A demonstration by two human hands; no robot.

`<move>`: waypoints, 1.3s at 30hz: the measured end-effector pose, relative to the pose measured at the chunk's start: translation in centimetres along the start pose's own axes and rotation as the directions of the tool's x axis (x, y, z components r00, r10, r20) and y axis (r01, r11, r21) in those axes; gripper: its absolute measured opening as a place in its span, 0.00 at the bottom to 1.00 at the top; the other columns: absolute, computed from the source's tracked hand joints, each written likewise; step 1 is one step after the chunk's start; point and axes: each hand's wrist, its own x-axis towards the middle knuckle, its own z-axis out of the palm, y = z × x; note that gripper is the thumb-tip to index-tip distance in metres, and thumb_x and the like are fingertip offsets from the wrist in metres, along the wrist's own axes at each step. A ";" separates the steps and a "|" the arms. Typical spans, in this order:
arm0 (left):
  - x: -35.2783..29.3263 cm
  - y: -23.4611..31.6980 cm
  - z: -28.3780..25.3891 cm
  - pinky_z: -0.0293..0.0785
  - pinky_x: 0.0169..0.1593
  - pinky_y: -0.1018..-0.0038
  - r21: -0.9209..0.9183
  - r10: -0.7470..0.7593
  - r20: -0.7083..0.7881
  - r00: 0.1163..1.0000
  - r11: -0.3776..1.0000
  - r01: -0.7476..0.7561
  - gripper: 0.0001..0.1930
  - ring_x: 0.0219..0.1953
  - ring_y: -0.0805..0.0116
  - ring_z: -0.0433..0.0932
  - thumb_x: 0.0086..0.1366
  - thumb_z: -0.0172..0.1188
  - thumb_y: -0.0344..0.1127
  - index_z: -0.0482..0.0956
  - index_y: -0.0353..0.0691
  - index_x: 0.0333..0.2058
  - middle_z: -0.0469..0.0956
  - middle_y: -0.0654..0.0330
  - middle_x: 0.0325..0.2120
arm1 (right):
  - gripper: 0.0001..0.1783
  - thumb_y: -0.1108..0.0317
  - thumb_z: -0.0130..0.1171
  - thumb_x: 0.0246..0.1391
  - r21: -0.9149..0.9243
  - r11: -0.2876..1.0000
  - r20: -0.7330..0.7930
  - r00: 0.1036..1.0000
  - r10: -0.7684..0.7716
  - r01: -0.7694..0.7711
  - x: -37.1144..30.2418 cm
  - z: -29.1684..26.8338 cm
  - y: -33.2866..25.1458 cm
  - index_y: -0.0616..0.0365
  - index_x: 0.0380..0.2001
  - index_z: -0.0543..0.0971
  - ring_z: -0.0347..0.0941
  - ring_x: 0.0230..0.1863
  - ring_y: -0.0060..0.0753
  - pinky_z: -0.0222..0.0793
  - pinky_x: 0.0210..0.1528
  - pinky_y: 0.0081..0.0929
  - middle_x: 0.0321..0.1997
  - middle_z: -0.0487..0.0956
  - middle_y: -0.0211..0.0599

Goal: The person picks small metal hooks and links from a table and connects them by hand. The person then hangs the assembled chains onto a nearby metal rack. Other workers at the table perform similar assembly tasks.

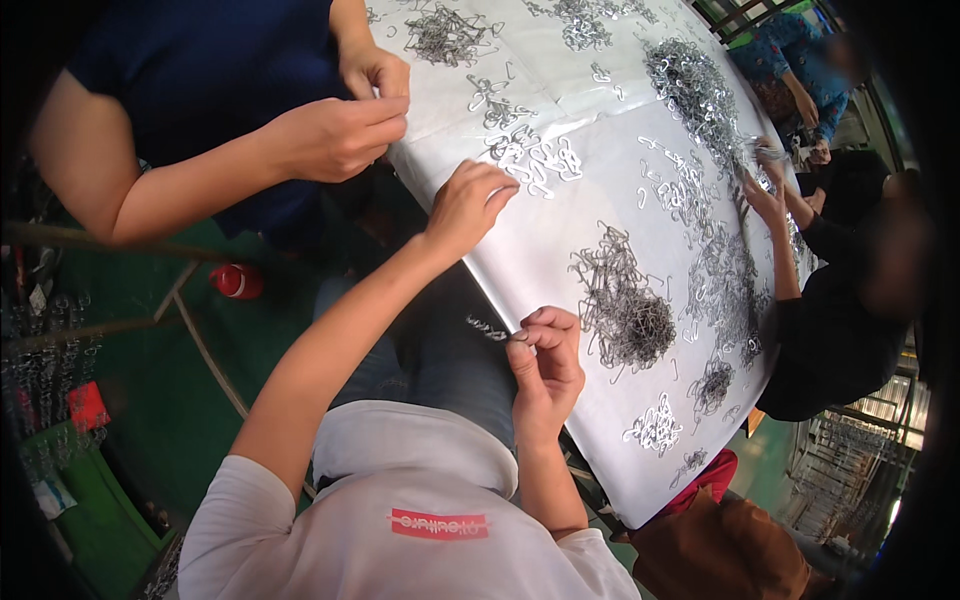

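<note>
My left hand (468,208) reaches over the table edge beside a small heap of shiny, light metal hooks (540,160). Its fingers are bent, thumb and forefinger close together; whatever lies between them is too small to make out. Near the table's front edge, my right hand (548,365) pinches a short string of small metal hooks (487,328), which dangles out to the left over my lap. To the right of that hand lies a larger pile of dark grey wire hooks (625,305) on the white-covered table (540,255).
More hook piles are spread across the table, including a large heap (695,90) at the far side. A co-worker's hands (350,125) are close by on my left; other people sit opposite (845,290). A red container (236,281) stands at lower left.
</note>
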 end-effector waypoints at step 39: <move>-8.9 10.1 -11.7 0.78 0.47 0.75 -0.555 -0.335 0.148 0.930 0.751 0.359 0.10 0.39 0.68 0.83 0.57 0.64 0.20 0.79 0.31 0.39 0.83 0.53 0.34 | 0.18 0.71 0.65 0.50 -0.524 0.847 0.067 0.996 -0.063 0.089 7.6 -4.8 4.4 0.59 0.45 0.76 0.72 0.47 0.36 0.70 0.45 0.32 0.43 0.76 0.40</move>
